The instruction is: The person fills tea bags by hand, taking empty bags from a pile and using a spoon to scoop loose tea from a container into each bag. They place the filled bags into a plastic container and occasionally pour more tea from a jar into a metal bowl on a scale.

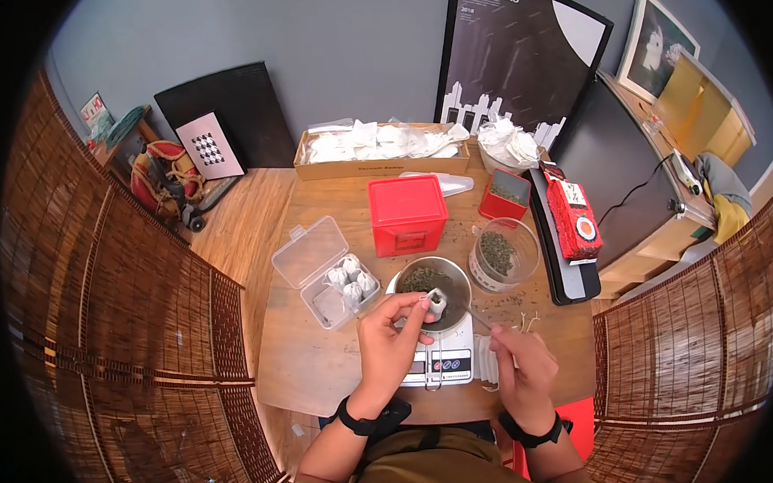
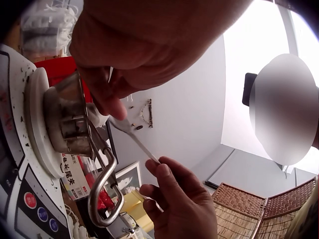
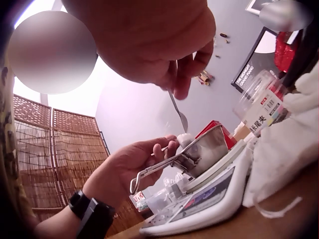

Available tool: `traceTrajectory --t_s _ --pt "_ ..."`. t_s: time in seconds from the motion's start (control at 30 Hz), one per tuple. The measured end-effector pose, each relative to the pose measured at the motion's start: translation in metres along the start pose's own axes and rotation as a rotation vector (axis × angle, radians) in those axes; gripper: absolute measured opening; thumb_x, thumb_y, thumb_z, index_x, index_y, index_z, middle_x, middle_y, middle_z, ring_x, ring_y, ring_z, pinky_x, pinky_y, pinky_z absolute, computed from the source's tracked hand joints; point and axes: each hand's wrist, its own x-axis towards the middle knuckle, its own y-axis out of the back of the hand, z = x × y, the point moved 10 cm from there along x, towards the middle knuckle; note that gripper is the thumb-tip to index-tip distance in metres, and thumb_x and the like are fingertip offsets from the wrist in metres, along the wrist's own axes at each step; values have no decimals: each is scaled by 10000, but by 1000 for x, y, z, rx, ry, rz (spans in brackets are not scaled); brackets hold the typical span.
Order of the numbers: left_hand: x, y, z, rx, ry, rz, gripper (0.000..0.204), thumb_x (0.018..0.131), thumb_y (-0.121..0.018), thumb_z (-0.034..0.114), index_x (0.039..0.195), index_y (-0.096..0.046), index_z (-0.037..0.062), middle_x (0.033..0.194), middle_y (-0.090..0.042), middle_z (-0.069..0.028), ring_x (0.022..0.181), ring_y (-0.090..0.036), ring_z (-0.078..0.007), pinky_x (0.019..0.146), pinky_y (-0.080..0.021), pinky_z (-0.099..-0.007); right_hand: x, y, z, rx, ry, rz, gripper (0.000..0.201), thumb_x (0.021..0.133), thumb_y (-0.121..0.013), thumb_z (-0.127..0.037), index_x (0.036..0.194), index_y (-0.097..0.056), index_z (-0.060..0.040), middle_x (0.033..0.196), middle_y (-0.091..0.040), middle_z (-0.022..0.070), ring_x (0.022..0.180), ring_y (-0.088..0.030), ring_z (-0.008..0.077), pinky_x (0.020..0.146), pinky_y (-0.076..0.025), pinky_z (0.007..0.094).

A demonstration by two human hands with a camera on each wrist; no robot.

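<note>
My left hand (image 1: pixel 390 339) pinches a small white cloth tea bag (image 1: pixel 437 303) by its rim. Its mouth is uncovered and dark leaf shows inside. The bag hangs over a metal bowl (image 1: pixel 461 277) of dried green leaf, which stands on a white digital scale (image 1: pixel 458 345). A folding wire handle (image 2: pixel 105 191) sticks out from the bowl. In my right hand (image 1: pixel 523 364) is a metal spoon (image 3: pixel 180 115), pinched by its thin handle. The spoon's tip points towards the bag, close to the left fingertips. Flat white bags (image 1: pixel 486 363) lie beside the scale, near the right hand.
A clear box (image 1: pixel 316 308) with several filled bags stands left. Behind the scale are a red tin (image 1: pixel 409 219), an open red tin (image 1: pixel 498 208) and a clear jar (image 1: pixel 528 262) of leaf. A carton (image 1: pixel 384 167) of white bags stands farther back, a red packet (image 1: pixel 573 218) right.
</note>
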Motion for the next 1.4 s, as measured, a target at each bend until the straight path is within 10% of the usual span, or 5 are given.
traceTrajectory --t_s 0.4,0.57,1.17,1.4 --pt "-2 3 2 44 -10 8 167 1042 -733 25 1179 -766 -66 1123 -721 -117 919 -761 -150 570 -632 -250 -3 3 10 3 -111 22 254 899 -781 111 1132 -788 9 1049 -820 148 851 -781 273 776 -582 356" --pt "-6 11 42 318 -353 142 146 1032 -743 10 1152 -786 -59 1168 -741 -138 906 -737 -131 708 -636 -252 -11 4 38 152 -402 127 174 945 -777 52 1116 -782 18 1028 -811 166 867 -777 306 773 -599 373" --pt "-8 13 72 155 -320 150 151 1055 -692 -32 1178 -767 -76 1076 -773 -146 940 -754 -170 766 -683 -304 9 -28 21 6 -166 -25 110 969 -779 -29 1077 -767 -11 839 -686 168 724 -660 376 671 -531 473" --pt "-10 10 60 166 -271 133 153 1052 -693 -37 1180 -768 -74 1085 -771 -150 958 -756 -178 771 -689 -308 -9 -42 45 195 -364 -34 169 972 -780 -8 1140 -786 7 918 -750 169 763 -740 303 689 -570 380"
